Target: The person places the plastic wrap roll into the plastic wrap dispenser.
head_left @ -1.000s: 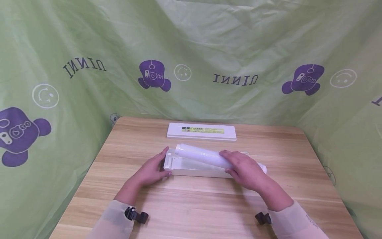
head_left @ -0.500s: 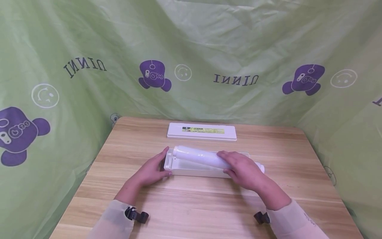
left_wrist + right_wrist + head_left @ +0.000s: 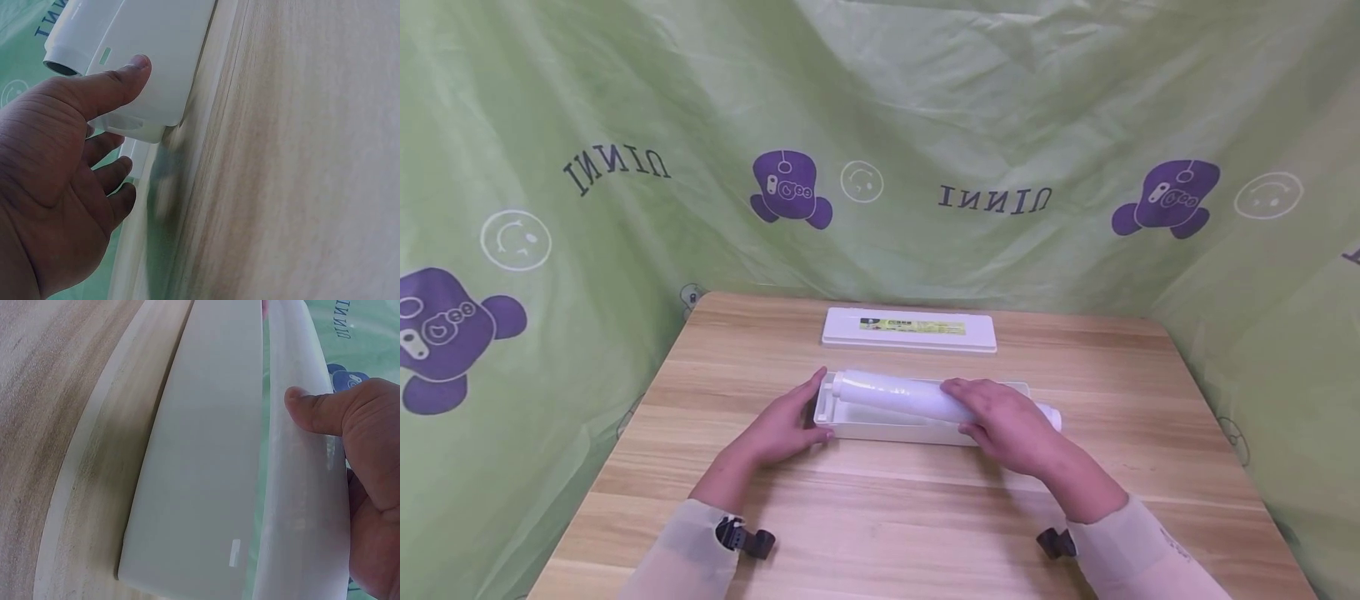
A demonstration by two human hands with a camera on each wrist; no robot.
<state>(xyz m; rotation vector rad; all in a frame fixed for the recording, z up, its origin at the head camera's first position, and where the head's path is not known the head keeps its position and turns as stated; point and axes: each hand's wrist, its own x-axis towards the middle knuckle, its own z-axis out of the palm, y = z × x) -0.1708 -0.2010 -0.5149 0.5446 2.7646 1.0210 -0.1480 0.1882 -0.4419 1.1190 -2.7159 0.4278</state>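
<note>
A long white plastic box [image 3: 891,432] stands lidless on the table in the head view. My left hand [image 3: 784,427] holds its left end, thumb on the front wall [image 3: 165,75] and fingers behind the end in the left wrist view. Over the box slants a roll of cling film [image 3: 891,394], wrapped in shiny clear film. My right hand [image 3: 1011,427] grips the roll toward its right end, thumb across its near side in the right wrist view. The roll's left end sits inside the box's left end, while its right end juts past the box and is raised above the rim.
Behind the box lies a flat white lid [image 3: 842,329] with a green and yellow label. The wooden table [image 3: 880,517] ends at a green curtain [image 3: 895,242] with purple prints. Small black cameras are strapped at both wrists.
The roll has shifted left and its left end has come down into the box's left end, my right hand moving slightly left with it. My left hand has stayed on the box.
</note>
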